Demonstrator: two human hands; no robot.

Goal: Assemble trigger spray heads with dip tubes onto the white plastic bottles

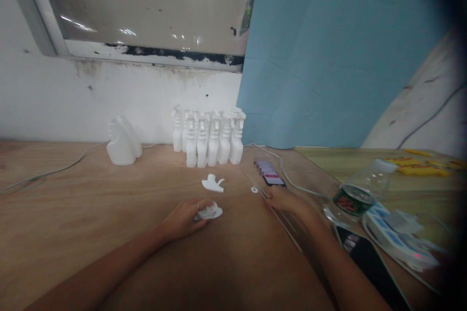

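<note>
Gripping low over the tabletop, the left hand has thumb and fingers closed about a white plastic piece with a translucent part; the low hold presumably steadies it against the wood. The right hand has its fingertips at thin white plastic tubes, which lie slantwise beside and beneath it. Whether those fingertips are pinched on a tube or merely touching cannot be told; the loose, spread lie probably suits lifting one singly.

Between the hands, slightly farther out, lies a white plastic trigger spray head, apart from both. A small white ring-shaped part rests near the tube ends, apparently within easy reach of the right hand. Just beyond that hand lies a lit smartphone, its screen upward, presumably for viewing.

Farther back, white plastic spray bottles stand upright in a close group, likely to save working space. White bottles without visible spray heads stand separately to the left. At right, a clear water bottle with a green label stands beside a white-and-blue power strip.
</note>
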